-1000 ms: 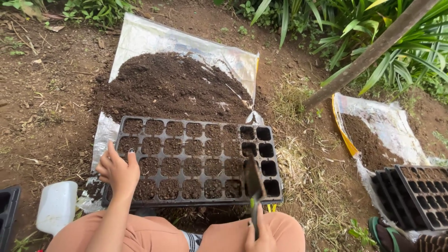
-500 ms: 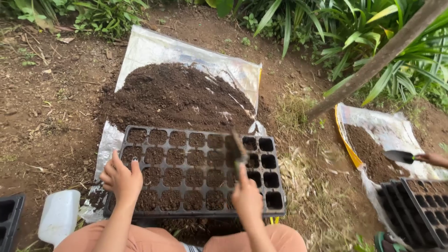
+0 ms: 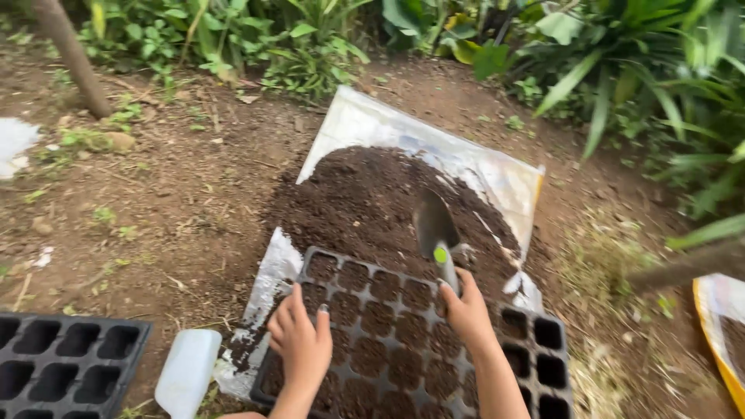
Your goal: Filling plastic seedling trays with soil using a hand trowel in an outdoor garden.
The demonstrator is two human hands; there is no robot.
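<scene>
My right hand (image 3: 467,308) grips the handle of a small garden trowel (image 3: 435,233), whose blade points out over a heap of dark soil (image 3: 365,202) spread on a pale plastic sheet (image 3: 365,124). A black seedling tray (image 3: 403,341) lies in front of me, most of its cells filled with soil and a few at the right edge empty. My left hand (image 3: 301,345) rests flat on the tray's near left corner, fingers spread.
A second black cell tray (image 3: 62,365), empty, sits at the lower left beside a white plastic container (image 3: 186,372). Another soil-covered sheet with a yellow edge (image 3: 722,341) is at the far right. Green plants and a thin trunk (image 3: 70,54) border the bare ground.
My right hand has lifted the trowel from over the tray and stretched it forward over the soil heap. The view has swung left and closer. My left hand stays on the tray.
</scene>
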